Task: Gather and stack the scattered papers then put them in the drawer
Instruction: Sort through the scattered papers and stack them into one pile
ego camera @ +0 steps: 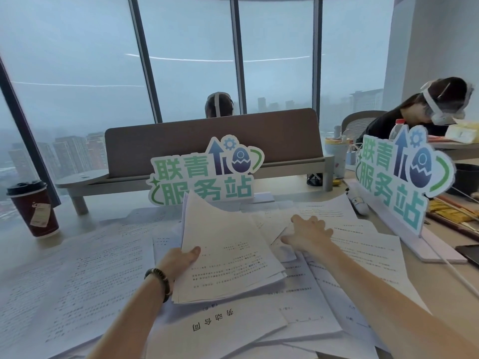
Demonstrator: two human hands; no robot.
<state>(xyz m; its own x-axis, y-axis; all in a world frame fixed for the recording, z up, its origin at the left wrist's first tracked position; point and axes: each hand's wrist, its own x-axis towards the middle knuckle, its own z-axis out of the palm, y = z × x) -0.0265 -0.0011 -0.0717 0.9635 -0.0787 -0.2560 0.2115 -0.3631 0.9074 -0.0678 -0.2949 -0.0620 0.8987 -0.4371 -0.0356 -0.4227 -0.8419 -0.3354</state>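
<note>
Left hand (178, 257) grips a raised stack of papers (228, 252) by its left edge, thumb on top. Right hand (308, 233), fingers spread flat, presses a sheet (344, 229) just beside the stack. Loose papers (85, 268) cover the surface (15, 239) around both hands.

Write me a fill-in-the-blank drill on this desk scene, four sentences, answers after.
1. The left hand holds a stack of ____.
2. The right hand reaches over loose sheets with its fingers ____.
3. The coffee cup stands at the far ____ of the desk.
4. A beaded ____ circles the left wrist.

Missing words: papers; spread; left; bracelet
</note>
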